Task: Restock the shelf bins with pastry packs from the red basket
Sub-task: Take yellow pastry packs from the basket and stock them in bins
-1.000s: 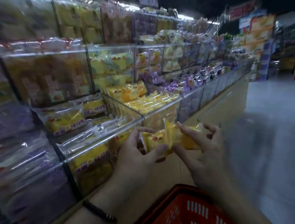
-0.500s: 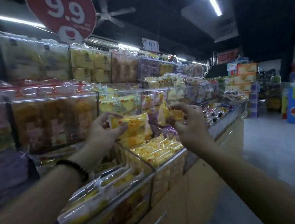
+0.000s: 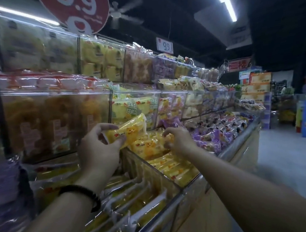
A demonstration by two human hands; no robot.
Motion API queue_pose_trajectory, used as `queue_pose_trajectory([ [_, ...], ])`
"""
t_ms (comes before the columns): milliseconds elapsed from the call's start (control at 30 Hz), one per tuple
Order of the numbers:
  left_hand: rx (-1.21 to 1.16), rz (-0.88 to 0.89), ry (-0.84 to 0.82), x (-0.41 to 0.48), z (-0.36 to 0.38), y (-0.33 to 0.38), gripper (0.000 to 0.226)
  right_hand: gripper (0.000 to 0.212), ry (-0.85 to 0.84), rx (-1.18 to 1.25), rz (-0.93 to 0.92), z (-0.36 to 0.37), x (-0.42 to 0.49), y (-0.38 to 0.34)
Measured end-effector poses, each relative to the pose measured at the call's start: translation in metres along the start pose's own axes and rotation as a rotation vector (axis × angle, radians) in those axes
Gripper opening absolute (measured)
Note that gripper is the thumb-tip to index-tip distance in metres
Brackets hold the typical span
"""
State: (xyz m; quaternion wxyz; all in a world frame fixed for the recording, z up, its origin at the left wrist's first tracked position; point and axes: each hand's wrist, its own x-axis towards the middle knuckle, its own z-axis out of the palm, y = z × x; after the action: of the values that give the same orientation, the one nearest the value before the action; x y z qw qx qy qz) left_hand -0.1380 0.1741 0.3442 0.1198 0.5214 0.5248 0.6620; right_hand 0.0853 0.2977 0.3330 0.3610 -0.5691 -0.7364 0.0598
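My left hand [image 3: 98, 149] grips a yellow pastry pack [image 3: 129, 129] with a small cartoon face, held just above the back of a clear shelf bin [image 3: 151, 172]. That bin holds several matching yellow packs [image 3: 170, 165]. My right hand [image 3: 178, 141] reaches down into the same bin, its curled fingers pinching a yellow pack [image 3: 168, 138] that lies on top of the pile. The red basket is out of view.
Clear bins of other pastries line the shelves above and to both sides: orange packs [image 3: 44, 122] at left, purple packs [image 3: 212, 138] to the right. A red 9.9 price sign [image 3: 78, 10] hangs overhead. The aisle floor [image 3: 289, 160] stretches away at right.
Both hands have come up from over the red basket to the shelf, each with a yellow pack. My right hand has now dropped into the bin; the basket has left the view.
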Motion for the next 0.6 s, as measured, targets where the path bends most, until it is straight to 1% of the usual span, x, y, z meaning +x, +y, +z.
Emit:
queue_pose_trajectory([
  [67,0.007,-0.01,-0.05,-0.005,0.003,0.0,0.024,0.034,-0.04,-0.04,0.001,0.003,0.006,0.002],
  [167,0.05,-0.008,-0.08,-0.012,0.005,0.001,0.026,0.048,-0.154,-0.051,0.045,-0.006,0.012,0.001],
  [200,0.054,-0.023,-0.082,-0.012,0.005,0.001,0.027,0.051,-0.161,-0.03,0.03,-0.013,0.012,-0.001],
  [233,0.05,-0.042,-0.084,-0.012,0.005,0.0,0.028,0.052,-0.125,-0.007,-0.009,-0.022,0.011,-0.006],
  [300,0.041,-0.057,-0.092,-0.012,0.004,0.0,0.029,0.044,0.035,0.093,-0.167,-0.041,0.006,-0.019],
  [333,0.037,-0.061,-0.107,-0.012,0.003,0.001,0.029,0.042,0.079,0.169,-0.265,-0.051,-0.001,-0.028],
  [367,0.037,-0.062,-0.128,-0.012,0.003,0.002,0.029,0.046,0.077,0.196,-0.374,-0.058,-0.008,-0.036],
  [400,0.031,-0.056,-0.156,-0.013,0.002,0.004,0.029,0.053,0.049,0.136,-0.478,-0.064,-0.016,-0.046],
  [433,0.014,-0.048,-0.184,-0.015,0.002,0.006,0.029,0.058,0.022,-0.02,-0.569,-0.068,-0.024,-0.055],
  [500,-0.032,-0.022,-0.235,-0.018,0.002,0.011,0.029,0.057,-0.003,-0.338,-0.729,-0.071,-0.036,-0.071],
  [533,-0.041,0.002,-0.249,-0.02,0.003,0.013,0.03,0.054,-0.012,-0.421,-0.758,-0.072,-0.04,-0.077],
  [600,-0.085,0.027,-0.265,-0.023,0.004,0.017,0.036,0.045,-0.026,-0.418,-0.728,-0.074,-0.044,-0.084],
])
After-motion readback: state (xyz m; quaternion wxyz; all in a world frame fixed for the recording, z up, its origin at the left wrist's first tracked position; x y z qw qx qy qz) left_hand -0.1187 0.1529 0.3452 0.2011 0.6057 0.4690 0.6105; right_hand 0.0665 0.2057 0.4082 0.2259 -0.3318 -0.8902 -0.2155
